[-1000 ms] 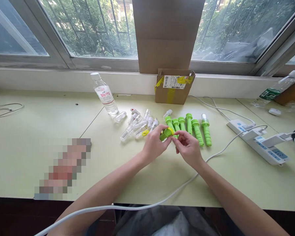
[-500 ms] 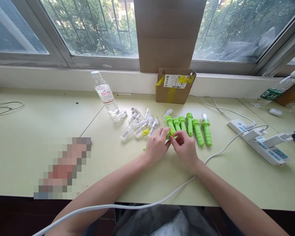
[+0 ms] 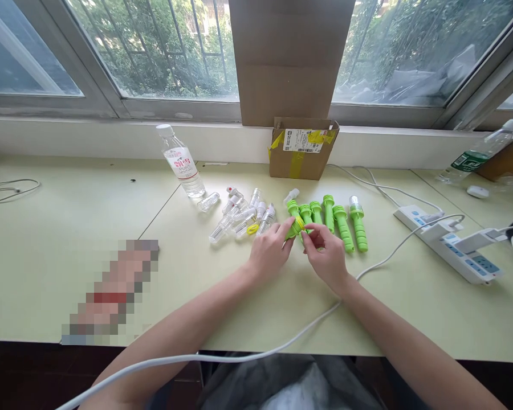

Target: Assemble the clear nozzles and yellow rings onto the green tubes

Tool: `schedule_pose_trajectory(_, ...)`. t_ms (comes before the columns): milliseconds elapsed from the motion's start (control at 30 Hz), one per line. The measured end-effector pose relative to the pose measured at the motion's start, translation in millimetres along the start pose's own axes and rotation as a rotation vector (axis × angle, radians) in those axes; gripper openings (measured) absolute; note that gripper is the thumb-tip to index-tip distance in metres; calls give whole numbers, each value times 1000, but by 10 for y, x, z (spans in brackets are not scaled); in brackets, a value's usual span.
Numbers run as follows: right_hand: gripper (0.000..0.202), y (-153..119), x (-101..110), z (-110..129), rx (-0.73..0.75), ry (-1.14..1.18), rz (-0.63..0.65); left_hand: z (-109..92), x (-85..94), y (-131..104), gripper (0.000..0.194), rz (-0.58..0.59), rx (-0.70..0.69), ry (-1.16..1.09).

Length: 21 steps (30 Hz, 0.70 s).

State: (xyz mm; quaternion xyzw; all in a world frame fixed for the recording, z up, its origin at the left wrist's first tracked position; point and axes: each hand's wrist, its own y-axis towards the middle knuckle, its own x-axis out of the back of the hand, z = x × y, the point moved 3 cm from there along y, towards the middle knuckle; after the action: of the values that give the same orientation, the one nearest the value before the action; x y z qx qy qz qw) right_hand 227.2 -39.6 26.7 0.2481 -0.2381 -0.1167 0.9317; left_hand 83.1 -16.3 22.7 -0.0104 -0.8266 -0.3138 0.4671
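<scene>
L hand [image 3: 268, 250] part-covers grn handle [image 3: 293, 229]; bottom unseen

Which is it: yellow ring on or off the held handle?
On: the yellow ring curves around the green handle; whether fully seated, cannot tell.

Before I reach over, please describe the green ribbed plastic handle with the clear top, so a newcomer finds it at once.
Find the brown cardboard box, then look nearer and right, to the row of green ribbed plastic handles. The wanted handle lies at its right end. It has a clear plastic top, while its nearest neighbour ends in green.
</scene>
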Motion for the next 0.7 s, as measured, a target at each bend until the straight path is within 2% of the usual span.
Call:
schedule_pose_trajectory(133, 17, 21, 29, 12, 11, 14, -28, -20, 39, 12, 38, -86, -98, 43)
schedule_pose_trajectory(300, 21, 40, 44, 17, 29, 87, -3, -38, 81, 27, 34, -140, -206, 28)
schedule_pose_trajectory(700, 24, 42, 76, 35, 4, 206, 143, 39, 113, 22, 34, -193, -226, -102)
